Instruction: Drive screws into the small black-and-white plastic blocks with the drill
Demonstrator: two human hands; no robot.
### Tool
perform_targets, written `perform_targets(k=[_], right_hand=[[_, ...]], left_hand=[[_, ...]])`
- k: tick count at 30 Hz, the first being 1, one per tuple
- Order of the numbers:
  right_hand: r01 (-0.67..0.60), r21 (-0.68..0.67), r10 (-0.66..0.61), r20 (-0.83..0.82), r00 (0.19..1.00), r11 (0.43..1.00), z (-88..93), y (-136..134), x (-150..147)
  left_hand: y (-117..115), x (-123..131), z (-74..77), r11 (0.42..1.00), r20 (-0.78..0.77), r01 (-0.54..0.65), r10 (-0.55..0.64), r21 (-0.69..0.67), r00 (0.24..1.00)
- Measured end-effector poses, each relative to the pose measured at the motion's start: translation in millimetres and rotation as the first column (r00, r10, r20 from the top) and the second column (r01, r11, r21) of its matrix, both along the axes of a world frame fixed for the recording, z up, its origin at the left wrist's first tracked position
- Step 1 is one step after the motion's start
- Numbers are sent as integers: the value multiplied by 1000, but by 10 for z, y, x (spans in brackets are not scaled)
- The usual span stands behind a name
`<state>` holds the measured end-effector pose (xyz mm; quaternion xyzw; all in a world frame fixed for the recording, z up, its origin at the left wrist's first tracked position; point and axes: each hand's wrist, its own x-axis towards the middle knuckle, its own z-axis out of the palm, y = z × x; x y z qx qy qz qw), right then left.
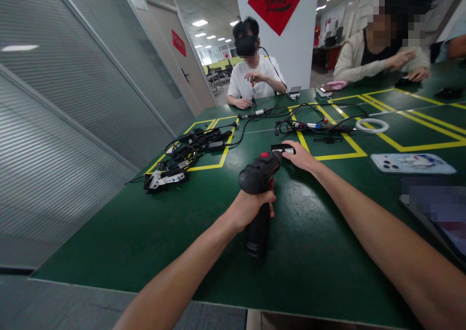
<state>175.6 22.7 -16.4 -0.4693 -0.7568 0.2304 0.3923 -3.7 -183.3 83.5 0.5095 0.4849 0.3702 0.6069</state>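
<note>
My left hand (251,207) is wrapped round the handle of a black cordless drill (257,172) with a red switch on top. The drill's battery end points down toward the green table (204,233), and its nose faces away from me. At the nose, my right hand (299,156) has its fingers closed on a small black-and-white block (283,148). Whether the drill's tip touches this block is hard to see, since the drill body partly covers that spot.
Tangled black cables and adapters (204,143) lie left, near a black-and-white piece (165,179). Ahead are a pen-like tool (309,126) and a white ring (372,125). A phone (411,163) and a dark device (437,213) lie right. Two people sit across the table.
</note>
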Motion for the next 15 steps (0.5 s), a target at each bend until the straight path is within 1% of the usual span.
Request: perform_targets(k=[4, 9, 15], right_hand=[[38, 29, -38, 5, 999, 999, -37, -18, -16], [30, 54, -32, 32, 999, 998, -17, -53, -14], [18, 53, -21, 47, 999, 998, -7, -54, -11]], left_hand=[[-10, -2, 8, 1000, -8, -5, 5, 8, 1000], [-16, -5, 4, 1000, -17, -13, 13, -2, 1000], [-3, -12, -6, 1000, -7, -1, 1, 6, 1000]])
